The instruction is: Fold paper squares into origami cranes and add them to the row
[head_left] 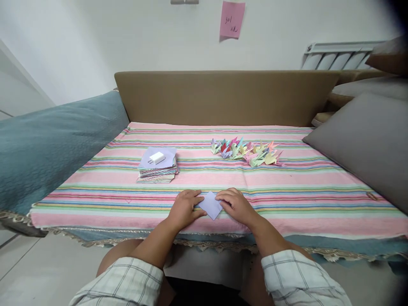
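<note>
A small lilac origami paper (211, 206), turned like a diamond, lies on the striped cloth in front of me. My left hand (186, 207) holds its left side, thumb at the lower edge and fingers at the left corner. At the right corner, my right hand (235, 205) grips the paper with bent fingers; part of that corner is hidden under them. A stack of square papers (157, 174) stands farther back on the left, a lilac sheet on top. On it rests a white plug charger (157, 158). Several folded paper cranes (247, 151) in many colours are grouped at the back right.
The striped cloth (105, 182) covers a sofa seat with a brown backrest (223, 97). A blue-covered armrest (57, 140) borders the left, a grey cushion (366, 140) the right. A pink note (232, 20) hangs on the wall. A small brown object (372, 196) lies near the cushion.
</note>
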Tool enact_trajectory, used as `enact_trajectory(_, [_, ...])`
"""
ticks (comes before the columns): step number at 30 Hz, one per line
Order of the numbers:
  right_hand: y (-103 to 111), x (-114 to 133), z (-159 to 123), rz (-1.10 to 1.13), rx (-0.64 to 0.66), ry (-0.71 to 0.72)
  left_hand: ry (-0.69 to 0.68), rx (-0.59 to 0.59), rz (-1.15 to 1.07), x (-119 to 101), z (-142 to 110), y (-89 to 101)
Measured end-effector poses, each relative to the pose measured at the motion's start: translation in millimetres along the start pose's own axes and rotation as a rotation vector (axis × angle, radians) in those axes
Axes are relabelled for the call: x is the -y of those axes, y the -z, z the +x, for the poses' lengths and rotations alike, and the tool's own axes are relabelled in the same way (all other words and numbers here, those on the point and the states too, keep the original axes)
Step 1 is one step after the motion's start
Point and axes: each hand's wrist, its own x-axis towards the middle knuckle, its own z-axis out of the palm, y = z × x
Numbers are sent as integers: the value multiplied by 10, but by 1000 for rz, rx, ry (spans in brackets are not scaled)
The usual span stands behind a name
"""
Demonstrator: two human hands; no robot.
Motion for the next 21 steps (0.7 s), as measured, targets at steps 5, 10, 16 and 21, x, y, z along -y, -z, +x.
enact_trajectory(5, [-9,-22,0,-12,11,11,-12,14,-11,35,9,-4])
enact_trajectory(10, [-26,-2,-8,-56,5,-10,-37,-3,13,22,-20,-13])
enact_trajectory(16, [-46,28,-1,-78,-4,-51,-342,-31,163,-216,-38,-46])
enact_trajectory(21, [-26,44,-2,-64,-29,-55,-440,-51,210,-285,-19,-78])
